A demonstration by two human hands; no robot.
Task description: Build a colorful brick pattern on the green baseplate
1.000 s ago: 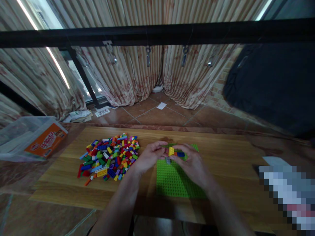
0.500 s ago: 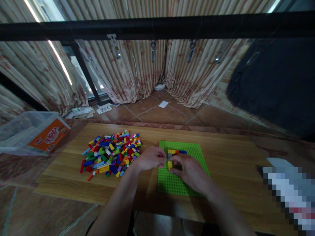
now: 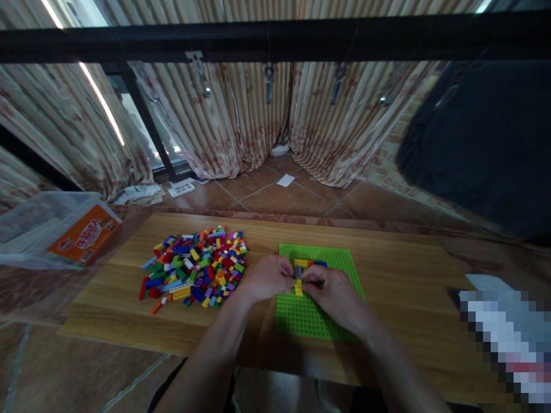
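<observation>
Left hand (image 3: 267, 279), right hand (image 3: 336, 293) at yellow bricks (image 3: 298, 290), green baseplate (image 3: 300, 320), loose brick pile (image 3: 198, 268)

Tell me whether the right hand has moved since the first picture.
Yes: judged against the green baseplate, the right hand now appears lower in view, farther from the plate's far edge.

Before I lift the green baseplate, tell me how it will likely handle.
The green baseplate looks thin and broad, so probably light and perhaps slightly bendy. Lying flat on the wooden table, it would likely slide rather than tip when pushed.
</observation>
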